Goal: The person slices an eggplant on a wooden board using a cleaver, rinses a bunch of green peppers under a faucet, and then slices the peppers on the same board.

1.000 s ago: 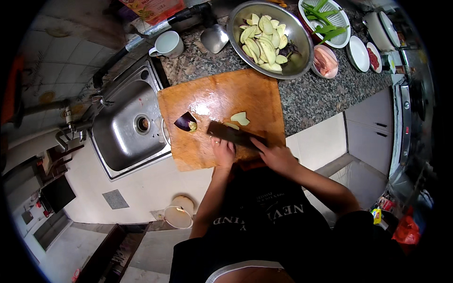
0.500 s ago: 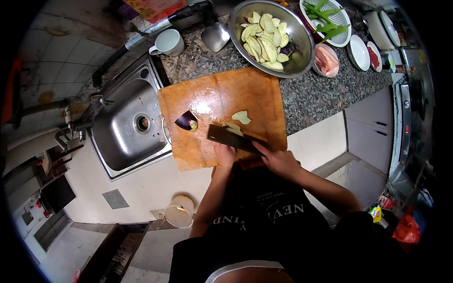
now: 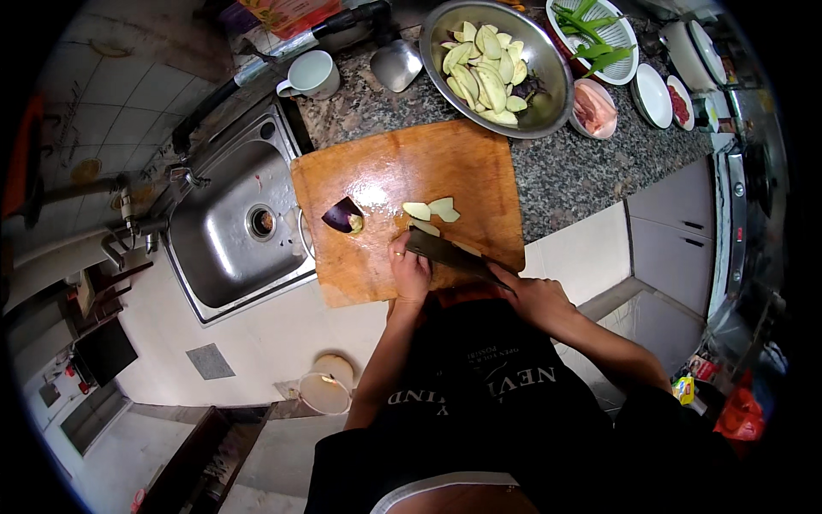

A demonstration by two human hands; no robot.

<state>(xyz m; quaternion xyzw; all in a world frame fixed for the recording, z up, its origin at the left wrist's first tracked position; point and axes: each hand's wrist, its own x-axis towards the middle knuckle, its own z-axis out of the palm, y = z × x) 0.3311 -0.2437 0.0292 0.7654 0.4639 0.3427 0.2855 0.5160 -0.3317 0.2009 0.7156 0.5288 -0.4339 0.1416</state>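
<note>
My right hand grips the handle of a dark-bladed cleaver, which lies slantwise over the near part of a wooden cutting board. Close against the blade's left end is my left hand, its fingers curled; what they hold is hidden behind the blade and fingers. Pale eggplant slices rest on the board just beyond the cleaver, one partly beside the blade. A purple eggplant end with its stem sits on the board to the left.
Behind the board stands a steel bowl of eggplant slices. Right of it are a bowl of meat, a white basket with green peppers and a white dish. A steel sink, a mug and a spatula are leftward.
The cleaver and my right hand have shifted right and slightly nearer me. The slices that lay on the blade now rest on the board beside the others. My left fingers have moved up along the blade.
</note>
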